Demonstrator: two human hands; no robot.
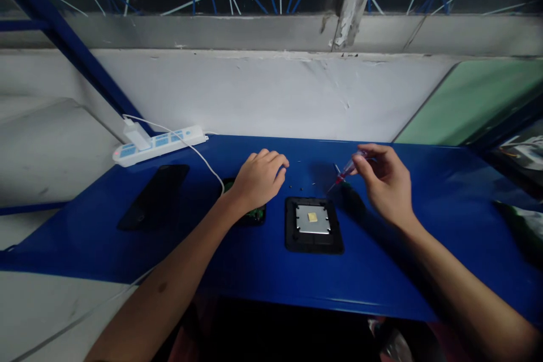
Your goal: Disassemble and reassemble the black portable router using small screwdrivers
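Note:
My right hand grips a small screwdriver by its clear purplish handle; the thin shaft points down and left above the table. Below that tip lies a square black cover with a silver metal plate and a small yellowish pad in its middle. My left hand is over a black case with a green circuit board, covering much of it. Its fingers are loosely bent, the thumb apart, with nothing visible in them. Tiny screws lie behind the cover.
A black phone-like slab lies on the blue table at left. Behind it is a white power strip with a charger; its white cable runs toward my left hand. A green board leans at the back right.

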